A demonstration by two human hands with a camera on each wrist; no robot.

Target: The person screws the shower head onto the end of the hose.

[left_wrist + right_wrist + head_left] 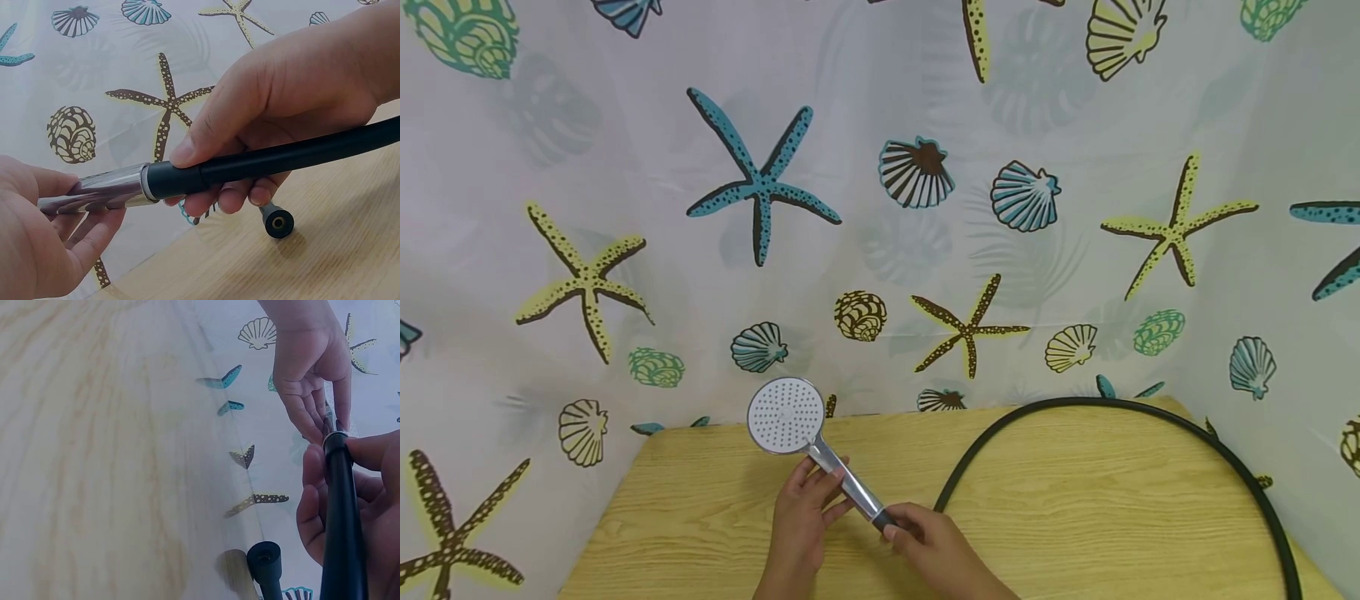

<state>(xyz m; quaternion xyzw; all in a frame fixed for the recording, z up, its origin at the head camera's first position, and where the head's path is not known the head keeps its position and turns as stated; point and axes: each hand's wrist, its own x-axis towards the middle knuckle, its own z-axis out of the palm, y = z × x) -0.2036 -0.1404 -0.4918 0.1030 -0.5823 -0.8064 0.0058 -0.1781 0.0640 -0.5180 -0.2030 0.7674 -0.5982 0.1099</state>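
A chrome shower head (786, 415) with a round, white, dotted face is held above the wooden table, face toward the head camera. My left hand (801, 512) pinches its silver handle (850, 483) between thumb and fingers. At the handle's lower end sits the black connector (175, 179) of a black hose (300, 153), meeting it at a pale ring. My right hand (928, 542) grips that connector, thumb on top and fingers beneath. Whether the thread is fully engaged cannot be seen. The hose's other end (279, 223), with a brass-coloured centre, shows below the right hand in the left wrist view.
Light wood grain covers the table (685, 500). Across its right side the hose (1075, 402) arcs in a wide loop, running out at the bottom right. A white curtain (850, 92) printed with starfish and shells hangs behind the table and along both sides.
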